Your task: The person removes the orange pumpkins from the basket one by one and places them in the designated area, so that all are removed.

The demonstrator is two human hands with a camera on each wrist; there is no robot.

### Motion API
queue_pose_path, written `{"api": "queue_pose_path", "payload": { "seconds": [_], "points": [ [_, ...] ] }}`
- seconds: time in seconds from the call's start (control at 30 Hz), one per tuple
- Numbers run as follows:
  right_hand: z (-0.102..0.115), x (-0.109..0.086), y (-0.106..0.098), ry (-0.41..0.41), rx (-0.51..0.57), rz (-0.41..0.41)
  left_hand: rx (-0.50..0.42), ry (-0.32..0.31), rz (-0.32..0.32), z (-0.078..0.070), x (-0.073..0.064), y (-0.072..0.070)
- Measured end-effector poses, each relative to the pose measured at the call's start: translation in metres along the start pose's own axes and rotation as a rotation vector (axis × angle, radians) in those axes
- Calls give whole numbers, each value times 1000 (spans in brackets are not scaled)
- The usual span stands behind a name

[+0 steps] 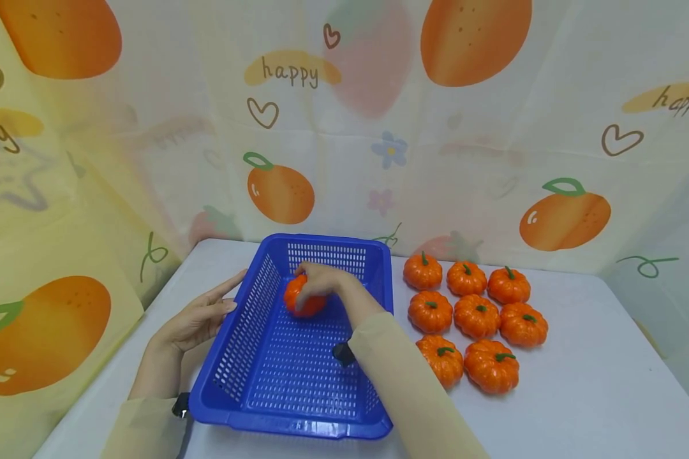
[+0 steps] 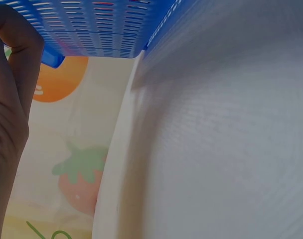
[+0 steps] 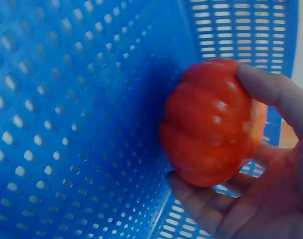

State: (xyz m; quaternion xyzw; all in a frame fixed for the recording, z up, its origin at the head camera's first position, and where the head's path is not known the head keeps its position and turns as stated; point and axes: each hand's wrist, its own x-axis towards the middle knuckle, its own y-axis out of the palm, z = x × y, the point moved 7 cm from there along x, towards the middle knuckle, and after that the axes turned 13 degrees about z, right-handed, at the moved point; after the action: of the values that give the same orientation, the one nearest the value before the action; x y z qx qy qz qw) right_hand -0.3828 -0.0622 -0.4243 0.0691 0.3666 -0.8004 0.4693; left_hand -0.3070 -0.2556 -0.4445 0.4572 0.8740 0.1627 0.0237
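Inside the blue plastic basket (image 1: 289,427), my right hand (image 1: 327,284) grips a small orange pumpkin (image 1: 304,299) near the far left corner. In the right wrist view, thumb and fingers curl round opposite sides of the pumpkin (image 3: 211,124), close above the perforated bottom; whether it touches the bottom I cannot tell. My left hand (image 1: 198,319) is at the outside of the basket's left wall, its fingers extended along the rim. The left wrist view shows part of that hand (image 2: 12,94) beside the basket's slotted wall (image 2: 96,30).
Several orange pumpkins with green stems, one of them a middle pumpkin (image 1: 476,315), lie in rows right of the basket on the white table (image 1: 597,382). A fruit-printed cloth (image 1: 344,159) hangs behind the table and along its left side.
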Motion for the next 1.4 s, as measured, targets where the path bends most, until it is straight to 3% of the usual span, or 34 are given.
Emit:
{"api": "queue_pose_path", "payload": {
  "seconds": [0.23,0.57,0.73,1.03,1.23,1.4],
  "points": [
    [1,-5,-6,49,-50,-27,1,1,6,-1,0,1],
    [12,-8,-20,-76,58,-138,20,2,-2,-1,2,-1],
    [19,-11,-22,-146,187,-137,16,3,12,-1,1,0],
    [31,-15,-28,-255,572,-132,11,8,25,0,0,0],
    [38,-19,-32,-333,681,-105,8,3,12,0,0,-1],
    [45,-26,-39,-424,771,-130,11,0,2,0,0,0]
  ]
}}
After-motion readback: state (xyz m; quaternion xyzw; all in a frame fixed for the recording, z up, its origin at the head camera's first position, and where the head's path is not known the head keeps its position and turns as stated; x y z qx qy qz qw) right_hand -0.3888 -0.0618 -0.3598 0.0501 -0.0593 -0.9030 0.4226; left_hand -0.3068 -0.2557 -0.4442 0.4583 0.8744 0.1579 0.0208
